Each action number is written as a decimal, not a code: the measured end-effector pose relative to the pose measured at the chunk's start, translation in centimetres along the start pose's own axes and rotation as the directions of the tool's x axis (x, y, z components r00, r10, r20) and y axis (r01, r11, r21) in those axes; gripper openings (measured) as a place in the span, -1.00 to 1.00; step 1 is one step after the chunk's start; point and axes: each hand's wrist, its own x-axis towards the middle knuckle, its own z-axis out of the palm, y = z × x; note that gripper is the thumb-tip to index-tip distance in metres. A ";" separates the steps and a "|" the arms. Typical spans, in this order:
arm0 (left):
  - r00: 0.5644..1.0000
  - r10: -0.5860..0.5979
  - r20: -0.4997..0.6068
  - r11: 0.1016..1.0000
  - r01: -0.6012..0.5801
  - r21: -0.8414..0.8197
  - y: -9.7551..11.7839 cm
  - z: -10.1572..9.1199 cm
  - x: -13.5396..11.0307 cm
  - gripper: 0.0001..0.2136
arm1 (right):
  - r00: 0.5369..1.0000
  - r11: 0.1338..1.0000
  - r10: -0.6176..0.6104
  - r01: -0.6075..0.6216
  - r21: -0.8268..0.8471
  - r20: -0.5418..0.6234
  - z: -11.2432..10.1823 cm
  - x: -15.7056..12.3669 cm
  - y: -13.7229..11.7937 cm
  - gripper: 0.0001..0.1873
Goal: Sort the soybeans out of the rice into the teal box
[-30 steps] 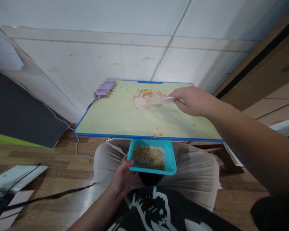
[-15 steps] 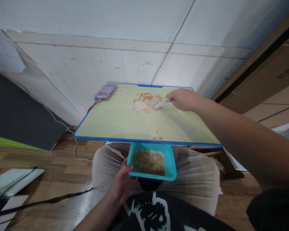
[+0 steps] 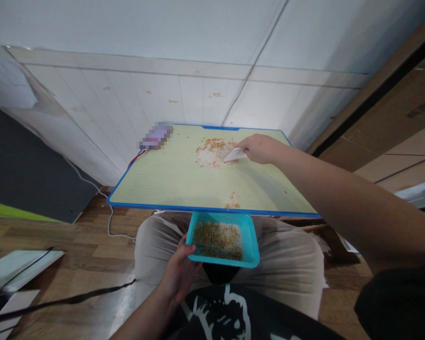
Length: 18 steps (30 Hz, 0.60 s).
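My right hand [image 3: 258,148] is closed on a thin white scraper-like piece [image 3: 235,154], its lower edge against the right side of a heap of white and yellow grains [image 3: 212,155]. The heap lies on a pale yellow table [image 3: 163,184] with a blue rim. A small scatter of grains [image 3: 233,203] lies near the table's front edge. My left hand [image 3: 182,264] grips the left side of a turquoise plastic tray [image 3: 250,241], thumb over the rim. Yellow kernels and white grains [image 3: 217,240] cover the tray's bottom. The tray is held above my lap, just under the table's front edge.
A blurred-out phone-like object [image 3: 156,135] with a red cord is at the table's back left corner. Behind stands a white panelled wall [image 3: 145,94]. Cardboard [image 3: 393,94] leans at the right. A white cable [image 3: 111,219] runs down to the wooden floor at the left.
My right hand and the white piece have moved a little to the left, further over the heap. My left hand and the tray stay about where they were.
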 end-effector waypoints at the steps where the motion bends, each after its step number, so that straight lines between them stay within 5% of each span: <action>1: 1.000 -0.001 0.001 1.000 0.001 0.001 0.0 0.0 0.1 -0.42 | 1.000 1.000 0.001 -0.001 -0.006 0.007 0.0 0.1 0.0 -0.57; 18: 1.000 -0.007 -0.019 1.000 0.007 -0.015 0.1 0.2 0.1 -0.40 | 1.000 1.000 -0.005 0.005 0.017 0.018 -0.1 -0.3 0.4 -0.59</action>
